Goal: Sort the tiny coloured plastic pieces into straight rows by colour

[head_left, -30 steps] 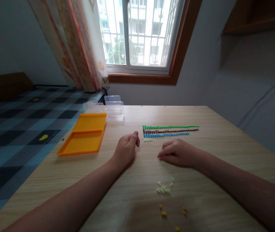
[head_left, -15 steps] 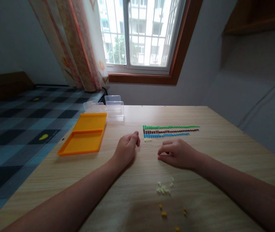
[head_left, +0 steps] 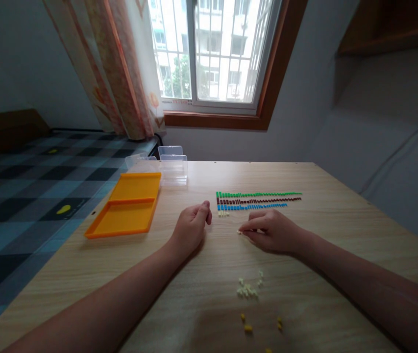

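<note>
My right hand [head_left: 273,231] is closed in a pinch, with a tiny cream-coloured building brick [head_left: 238,232] showing at its fingertips just above the table. To the left, my left hand [head_left: 192,223] rests on the tabletop as a loose fist with the thumb on top; the inside of its fingers is hidden. Ahead of both hands lie long rows of small bricks: green bricks [head_left: 245,195], dark brown bricks [head_left: 245,201] and blue bricks [head_left: 247,207]. A short row of cream bricks [head_left: 223,214] sits below the blue row, close to my left hand.
Nearer me lie a loose pile of cream bricks [head_left: 247,290] and several yellow bricks [head_left: 248,329]. An orange two-part tray [head_left: 118,231] stands on the left, with clear plastic boxes [head_left: 174,171] behind it. A checked bed [head_left: 28,196] adjoins the table's left side.
My right hand's fingers have come together, and a cream brick now shows at their tips. My left hand has stayed in place. The view has shifted very slightly.
</note>
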`<state>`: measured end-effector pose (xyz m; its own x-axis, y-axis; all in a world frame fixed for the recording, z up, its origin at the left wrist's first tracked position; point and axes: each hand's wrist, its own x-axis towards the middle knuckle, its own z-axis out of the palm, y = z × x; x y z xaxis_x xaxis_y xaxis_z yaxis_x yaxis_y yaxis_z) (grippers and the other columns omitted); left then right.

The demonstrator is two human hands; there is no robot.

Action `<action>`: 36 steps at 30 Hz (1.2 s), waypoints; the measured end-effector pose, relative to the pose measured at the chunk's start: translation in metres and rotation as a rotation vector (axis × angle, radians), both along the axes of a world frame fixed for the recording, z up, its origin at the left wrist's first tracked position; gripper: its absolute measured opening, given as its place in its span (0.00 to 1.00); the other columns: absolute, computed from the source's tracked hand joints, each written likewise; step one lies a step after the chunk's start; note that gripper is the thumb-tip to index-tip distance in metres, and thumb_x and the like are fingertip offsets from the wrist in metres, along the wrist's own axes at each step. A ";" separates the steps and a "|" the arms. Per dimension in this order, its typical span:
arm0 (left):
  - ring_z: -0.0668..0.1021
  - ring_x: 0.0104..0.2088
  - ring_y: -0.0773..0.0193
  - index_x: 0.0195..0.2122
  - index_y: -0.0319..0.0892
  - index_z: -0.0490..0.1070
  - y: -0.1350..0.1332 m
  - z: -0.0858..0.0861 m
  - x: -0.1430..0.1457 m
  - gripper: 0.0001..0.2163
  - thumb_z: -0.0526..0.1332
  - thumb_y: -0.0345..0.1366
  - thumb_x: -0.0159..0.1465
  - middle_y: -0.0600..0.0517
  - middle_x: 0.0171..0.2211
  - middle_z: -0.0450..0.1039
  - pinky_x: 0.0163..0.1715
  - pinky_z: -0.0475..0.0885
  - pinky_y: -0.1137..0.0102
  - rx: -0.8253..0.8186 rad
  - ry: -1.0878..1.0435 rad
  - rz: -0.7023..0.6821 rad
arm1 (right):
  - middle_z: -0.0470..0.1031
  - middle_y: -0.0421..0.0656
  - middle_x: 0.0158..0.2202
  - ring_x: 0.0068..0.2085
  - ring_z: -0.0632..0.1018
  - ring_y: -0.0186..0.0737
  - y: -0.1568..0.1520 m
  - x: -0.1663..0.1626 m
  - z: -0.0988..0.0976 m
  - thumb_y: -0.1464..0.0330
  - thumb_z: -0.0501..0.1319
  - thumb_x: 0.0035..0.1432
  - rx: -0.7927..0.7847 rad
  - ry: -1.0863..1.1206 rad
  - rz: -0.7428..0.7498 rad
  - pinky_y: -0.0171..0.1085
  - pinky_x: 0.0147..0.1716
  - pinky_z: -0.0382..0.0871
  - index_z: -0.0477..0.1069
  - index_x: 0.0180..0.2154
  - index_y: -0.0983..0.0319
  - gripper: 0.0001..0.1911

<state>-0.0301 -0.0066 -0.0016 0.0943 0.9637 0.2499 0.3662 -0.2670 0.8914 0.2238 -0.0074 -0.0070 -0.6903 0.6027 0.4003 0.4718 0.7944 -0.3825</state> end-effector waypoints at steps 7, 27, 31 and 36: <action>0.66 0.22 0.64 0.18 0.43 0.63 0.000 -0.001 0.000 0.24 0.48 0.51 0.67 0.56 0.16 0.58 0.30 0.62 0.67 0.005 -0.008 -0.001 | 0.76 0.43 0.31 0.32 0.74 0.32 -0.002 -0.004 0.000 0.68 0.57 0.67 -0.001 -0.060 -0.029 0.31 0.33 0.62 0.81 0.41 0.61 0.13; 0.66 0.22 0.63 0.17 0.44 0.62 0.001 -0.001 0.001 0.24 0.48 0.52 0.66 0.56 0.16 0.57 0.29 0.60 0.67 -0.009 -0.007 0.005 | 0.78 0.42 0.39 0.40 0.77 0.36 0.011 -0.027 -0.010 0.65 0.55 0.70 -0.040 -0.101 -0.342 0.32 0.39 0.65 0.80 0.46 0.57 0.14; 0.66 0.22 0.63 0.17 0.44 0.62 0.001 -0.002 0.001 0.24 0.47 0.52 0.66 0.56 0.16 0.58 0.29 0.60 0.67 -0.008 -0.005 0.005 | 0.78 0.42 0.38 0.38 0.77 0.35 0.012 -0.027 -0.011 0.65 0.55 0.70 -0.032 -0.098 -0.345 0.32 0.38 0.64 0.80 0.46 0.57 0.14; 0.66 0.22 0.63 0.17 0.44 0.62 0.000 -0.001 0.002 0.24 0.48 0.52 0.66 0.56 0.16 0.58 0.29 0.60 0.67 -0.005 -0.002 0.009 | 0.78 0.42 0.38 0.38 0.76 0.35 0.012 -0.027 -0.011 0.65 0.56 0.70 -0.038 -0.103 -0.336 0.31 0.37 0.64 0.81 0.46 0.56 0.14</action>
